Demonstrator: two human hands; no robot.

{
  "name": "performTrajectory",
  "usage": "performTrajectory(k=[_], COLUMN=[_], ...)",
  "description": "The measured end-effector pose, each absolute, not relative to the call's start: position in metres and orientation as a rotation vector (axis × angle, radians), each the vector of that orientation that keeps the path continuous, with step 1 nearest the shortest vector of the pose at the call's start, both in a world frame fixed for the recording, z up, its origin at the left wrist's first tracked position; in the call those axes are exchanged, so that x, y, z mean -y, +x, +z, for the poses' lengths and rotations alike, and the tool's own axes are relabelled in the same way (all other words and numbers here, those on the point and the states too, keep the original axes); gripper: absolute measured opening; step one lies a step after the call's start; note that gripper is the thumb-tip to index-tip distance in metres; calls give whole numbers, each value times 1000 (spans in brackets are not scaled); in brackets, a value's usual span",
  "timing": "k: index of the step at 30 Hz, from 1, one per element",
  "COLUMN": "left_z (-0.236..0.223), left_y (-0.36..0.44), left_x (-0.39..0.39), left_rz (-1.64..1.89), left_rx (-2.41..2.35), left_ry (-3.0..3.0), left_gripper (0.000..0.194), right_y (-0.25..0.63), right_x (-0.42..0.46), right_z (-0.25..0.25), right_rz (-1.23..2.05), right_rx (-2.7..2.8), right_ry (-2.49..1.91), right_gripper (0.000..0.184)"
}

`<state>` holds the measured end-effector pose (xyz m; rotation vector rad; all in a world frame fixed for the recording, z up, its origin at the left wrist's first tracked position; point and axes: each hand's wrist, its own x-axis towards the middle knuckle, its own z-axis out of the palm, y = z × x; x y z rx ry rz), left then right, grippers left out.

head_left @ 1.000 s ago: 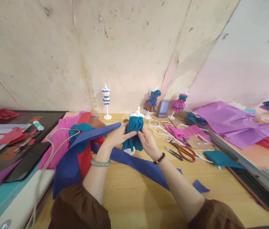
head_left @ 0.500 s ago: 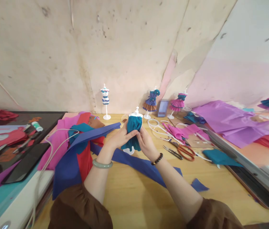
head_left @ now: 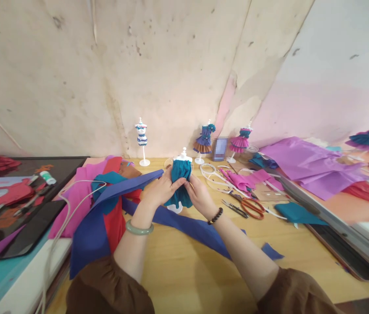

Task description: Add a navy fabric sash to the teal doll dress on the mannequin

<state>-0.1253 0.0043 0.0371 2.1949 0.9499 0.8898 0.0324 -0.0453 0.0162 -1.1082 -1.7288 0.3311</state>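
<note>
A small white dress form (head_left: 183, 154) stands on the table in front of me, with gathered teal fabric (head_left: 181, 170) draped round its body. My left hand (head_left: 163, 188) wraps the fabric from the left, its thumb pressed on the front. From the right, my right hand (head_left: 199, 194) pinches the fabric at the waist, fingertips close to the left thumb. Below the hands the cloth flares out over the form's white base (head_left: 175, 208). A long blue fabric strip (head_left: 191, 226) lies under my hands.
Orange-handled scissors (head_left: 252, 207) and thread snips (head_left: 236, 208) lie to the right, near a teal cloth piece (head_left: 298, 213). Several dressed mini forms stand along the wall. Piled pink, red and blue fabric (head_left: 89, 231) and a white cable (head_left: 68, 209) lie on the left.
My view has shifted slightly, so everything sits a little further left. Both hands keep their hold on the teal fabric round the dress form, with little visible movement.
</note>
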Motion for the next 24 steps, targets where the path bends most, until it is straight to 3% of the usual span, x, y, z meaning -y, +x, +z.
performTrajectory(k=[9, 24], left_z=[43, 44], left_y=[-117, -122], left_x=[0, -2], left_rz=[944, 769], left_rx=[-988, -788], left_ry=[2242, 2141], left_gripper=[60, 55], right_y=[38, 53], right_x=[48, 45], right_z=[26, 17], right_rz=[249, 384], right_rx=[1773, 1650], right_ry=[-1138, -1112], right_gripper=[26, 20])
